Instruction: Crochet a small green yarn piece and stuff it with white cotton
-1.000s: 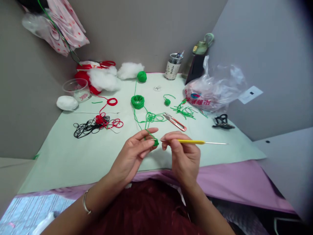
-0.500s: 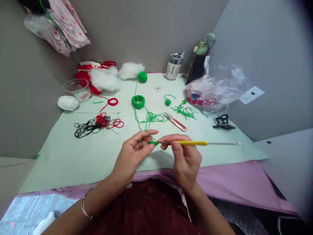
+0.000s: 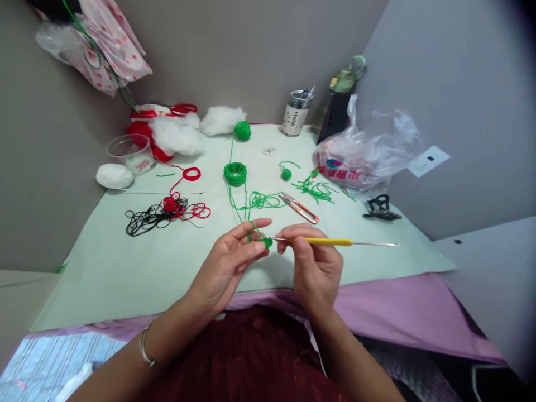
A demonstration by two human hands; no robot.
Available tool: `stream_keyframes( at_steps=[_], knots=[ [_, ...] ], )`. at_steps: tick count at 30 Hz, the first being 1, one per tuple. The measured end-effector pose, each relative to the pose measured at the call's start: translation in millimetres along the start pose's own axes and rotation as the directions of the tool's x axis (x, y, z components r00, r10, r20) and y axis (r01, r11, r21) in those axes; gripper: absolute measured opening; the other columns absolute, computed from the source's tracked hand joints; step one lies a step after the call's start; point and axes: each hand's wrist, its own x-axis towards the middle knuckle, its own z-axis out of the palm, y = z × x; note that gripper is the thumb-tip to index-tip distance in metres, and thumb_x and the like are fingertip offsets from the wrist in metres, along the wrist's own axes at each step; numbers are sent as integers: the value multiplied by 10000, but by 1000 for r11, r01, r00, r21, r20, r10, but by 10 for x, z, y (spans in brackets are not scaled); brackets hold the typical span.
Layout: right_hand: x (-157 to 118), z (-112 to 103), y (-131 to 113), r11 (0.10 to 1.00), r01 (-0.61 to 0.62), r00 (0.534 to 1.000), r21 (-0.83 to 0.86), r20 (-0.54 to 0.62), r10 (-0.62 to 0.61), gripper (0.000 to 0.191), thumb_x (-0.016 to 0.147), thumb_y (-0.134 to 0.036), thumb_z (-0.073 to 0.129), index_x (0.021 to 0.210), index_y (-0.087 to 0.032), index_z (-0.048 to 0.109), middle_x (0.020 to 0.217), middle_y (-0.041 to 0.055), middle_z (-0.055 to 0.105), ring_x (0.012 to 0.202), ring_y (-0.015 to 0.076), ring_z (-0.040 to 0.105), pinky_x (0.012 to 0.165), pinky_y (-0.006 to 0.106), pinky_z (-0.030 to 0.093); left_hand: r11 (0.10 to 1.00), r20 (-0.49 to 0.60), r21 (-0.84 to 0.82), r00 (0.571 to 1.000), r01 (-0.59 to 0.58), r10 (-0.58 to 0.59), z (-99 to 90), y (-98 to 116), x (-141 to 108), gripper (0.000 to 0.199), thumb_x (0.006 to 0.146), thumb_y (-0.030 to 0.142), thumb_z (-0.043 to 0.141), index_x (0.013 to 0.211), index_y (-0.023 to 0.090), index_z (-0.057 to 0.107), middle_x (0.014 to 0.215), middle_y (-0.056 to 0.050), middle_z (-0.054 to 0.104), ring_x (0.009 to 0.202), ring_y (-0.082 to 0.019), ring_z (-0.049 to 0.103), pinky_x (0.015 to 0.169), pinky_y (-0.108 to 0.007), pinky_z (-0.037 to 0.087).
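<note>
My left hand (image 3: pixel 232 254) pinches a small green crochet piece (image 3: pixel 267 242) between thumb and fingers, with green yarn running over the raised index finger. In my right hand (image 3: pixel 314 257) is a crochet hook with a yellow handle (image 3: pixel 329 241); its left tip is at the edge of the piece, and its other metal end points right. The yarn leads back to a wound green skein (image 3: pixel 235 174) and loose green loops (image 3: pixel 263 200). Orange-handled thread snips (image 3: pixel 300 208) lie just beyond my hands.
Black yarn (image 3: pixel 146 218) and a red ring (image 3: pixel 191 174) lie left. White stuffing (image 3: pixel 178 134), a clear cup (image 3: pixel 129 151) and a green ball (image 3: pixel 242 130) stand behind. Right are green scraps (image 3: pixel 316 190), a plastic bag (image 3: pixel 360 156), a black claw clip (image 3: pixel 381 207) and a pen jar (image 3: pixel 296 114).
The crochet piece in my left hand has turned and shows more beyond the thumb. The hook has shifted slightly left and tilts a little more. The whole view has shifted slightly.
</note>
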Motion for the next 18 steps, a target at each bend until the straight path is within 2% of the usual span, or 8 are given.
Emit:
stream_keyframes(
  at_steps=[2,4,6,9,12,13,15,18],
  knots=[
    [-2,17,10,1000,0,999,-12,41,0,192,1022,-173,594,1007,-250,769,935,32,766,806,172,694,706,332,569,998,-1,58,999,-39,39,26,-25,-8,384,757,239,890,1137,244,833,884,2,701,778,-88,582,842,-209,489],
    [-32,20,31,995,63,996,-83,63,-57,220,1009,-141,606,1069,-273,772,973,37,780,873,188,716,730,342,583,993,-33,93,996,-77,80,45,-53,-14,382,766,247,891,1144,247,832,884,1,703,824,-98,586,792,-186,468],
    [-67,9,52,964,170,984,-204,95,-153,283,983,-104,634,1138,-297,772,1015,45,780,911,196,724,758,350,594,993,-54,84,995,-78,83,47,-69,-10,411,768,242,894,1173,242,822,866,6,699,752,-83,544,740,-179,459],
    [-77,-22,60,910,283,958,-304,131,-254,330,950,-80,673,1163,-307,781,1050,58,776,946,205,728,789,354,599,999,10,-40,999,35,-34,18,-55,14,421,769,238,892,1182,195,818,682,54,596,552,-43,371,780,-218,510],
    [-25,-43,41,979,120,992,-165,-11,-124,236,998,-132,624,1066,-287,788,919,30,756,807,170,700,734,326,584,985,44,-143,994,102,-96,-19,-15,39,319,808,230,864,1117,156,836,520,119,375,490,-30,275,956,-309,543],
    [-4,-43,33,996,33,998,-77,-48,-37,210,1017,-165,608,1033,-278,784,885,20,741,749,154,677,703,315,574,986,28,-144,996,84,-80,-24,-5,42,298,814,219,857,1107,163,839,528,113,396,499,-31,306,991,-327,536],
    [23,-36,21,993,-95,995,72,-35,98,185,1032,-223,601,993,-264,777,876,12,727,694,135,645,664,297,555,995,2,-94,1000,22,-21,-20,-2,39,317,803,200,860,1120,201,836,649,67,564,569,-43,428,1003,-323,522],
    [28,-20,19,989,-129,991,72,46,126,141,1008,-242,650,969,-250,786,908,17,754,749,140,662,710,293,557,997,9,35,998,-68,68,-1,-28,17,372,782,205,878,1148,251,828,907,5,713,782,-93,580,945,-264,491]
  ],
)
